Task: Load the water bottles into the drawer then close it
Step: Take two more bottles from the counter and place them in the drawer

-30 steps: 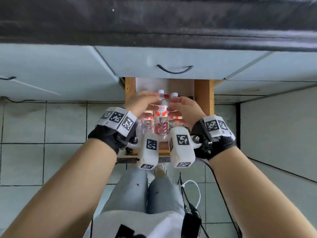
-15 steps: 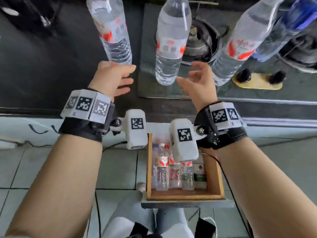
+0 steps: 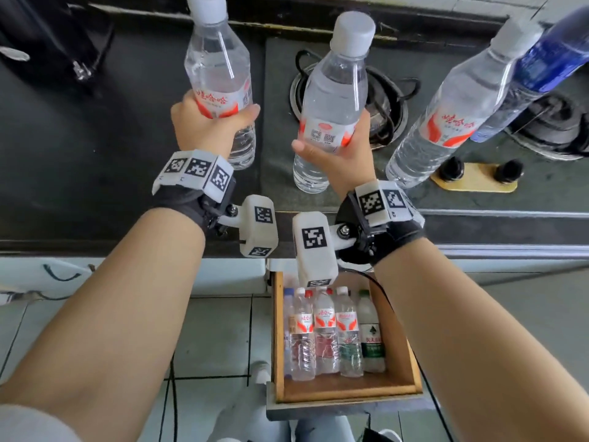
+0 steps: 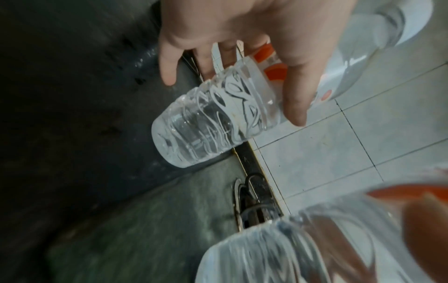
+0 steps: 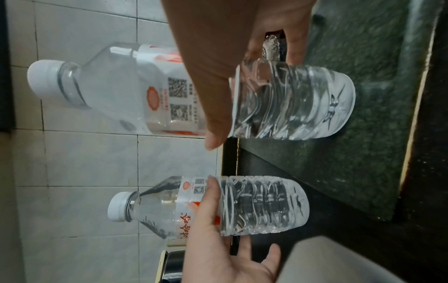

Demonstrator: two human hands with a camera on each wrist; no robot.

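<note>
Two clear water bottles with red-and-white labels stand on the black counter. My left hand (image 3: pixel 207 129) grips the left bottle (image 3: pixel 220 74) around its label; the left wrist view shows fingers curled on that bottle (image 4: pixel 213 122). My right hand (image 3: pixel 341 148) grips the middle bottle (image 3: pixel 334 87) at its label, also seen as the near bottle (image 5: pixel 290 103) in the right wrist view. A third clear bottle (image 3: pixel 452 116) and a blue bottle (image 3: pixel 548 59) stand to the right, untouched. Below, the wooden drawer (image 3: pixel 350 390) is pulled out with several bottles (image 3: pixel 325 333) lying side by side.
A gas hob burner (image 3: pixel 392 100) sits behind the middle bottle, and a brass knob panel (image 3: pixel 475 180) lies near the right bottles. The counter edge (image 3: pixel 95 247) runs above pale cabinet fronts. Tiled floor (image 3: pixel 216 339) and my legs lie around the drawer.
A second ago both hands were down on bottles in the drawer. They rose to the counter, reached with fingers spread, and now each grips a bottle.
</note>
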